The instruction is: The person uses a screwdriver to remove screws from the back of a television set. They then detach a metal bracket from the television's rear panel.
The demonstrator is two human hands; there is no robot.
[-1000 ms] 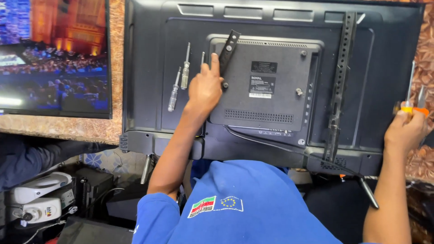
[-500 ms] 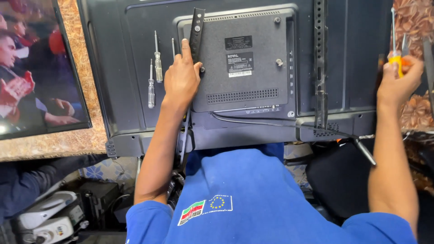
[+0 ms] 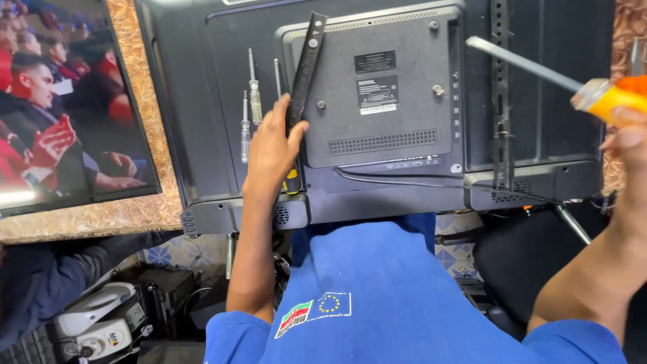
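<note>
- A black flat television (image 3: 377, 108) is laid face down, its back panel turned up, and both hands are reached out over it; it spans the gap between them.
- A second screen (image 3: 60, 101) showing a crowd is seen well to the left of the left hand, leaned against a speckled wall.
- A blue shirt (image 3: 377, 296) is worn by the person, below and between the two arms.
- A long black mounting bracket (image 3: 306, 67) is laid slanted on the back panel, and its lower part is touched by the left hand.
- A second mounting bracket (image 3: 499, 101) is fixed upright on the panel, between the two hands and nearer the right one.
- The left hand (image 3: 273, 152) is rested flat on the panel with fingers loosely spread, clamped on nothing; a yellow-handled tool under the palm is only partly seen.
- The right hand (image 3: 630, 135) is closed around the orange-handled screwdriver (image 3: 539, 71), whose blade is pointed up and left above the panel.
- Two small clear-handled screwdrivers (image 3: 255, 101) are laid just left of the left hand's fingers.
</note>
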